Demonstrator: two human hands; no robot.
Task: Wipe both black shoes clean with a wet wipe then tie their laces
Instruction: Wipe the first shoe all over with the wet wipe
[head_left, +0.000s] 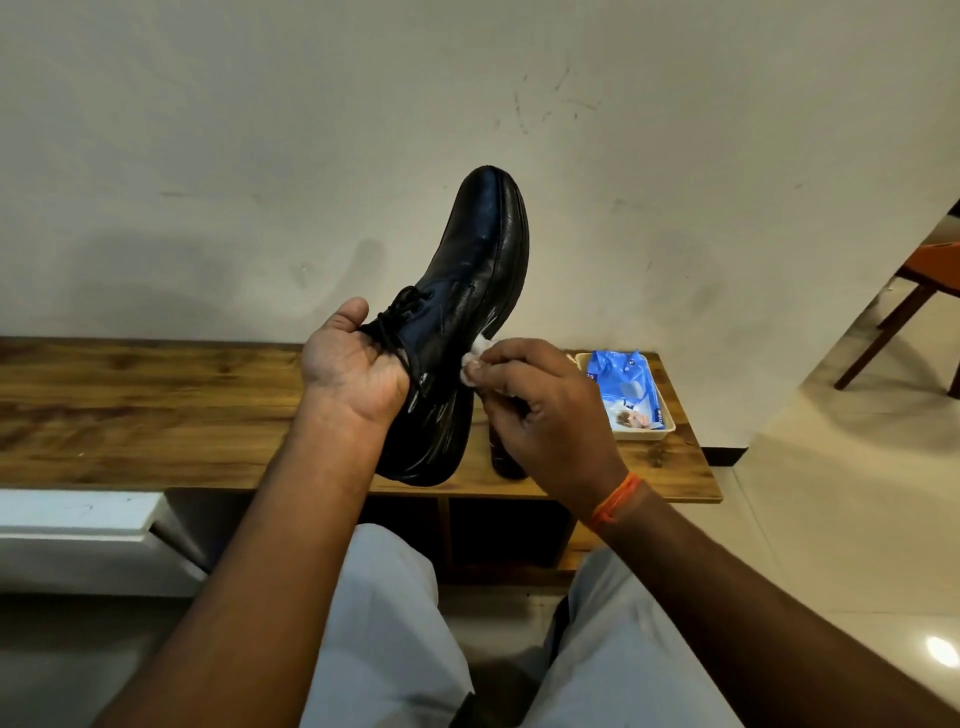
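Note:
A black leather shoe (475, 270) stands almost upright in the air, toe up, heel near the wooden bench (156, 405). My left hand (353, 364) grips it at the opening, fingers inside, with the dark laces beside my thumb. My right hand (540, 410) pinches a crumpled white wet wipe (475, 358) against the shoe's right side near the sole. The second black shoe (506, 457) rests on the bench, mostly hidden behind my right hand.
A blue pack of wet wipes (626, 389) lies in a shallow cream tray (670, 431) at the bench's right end. A white wall rises behind the bench. A wooden chair (904, 306) stands on the tiled floor at right. My knees are below.

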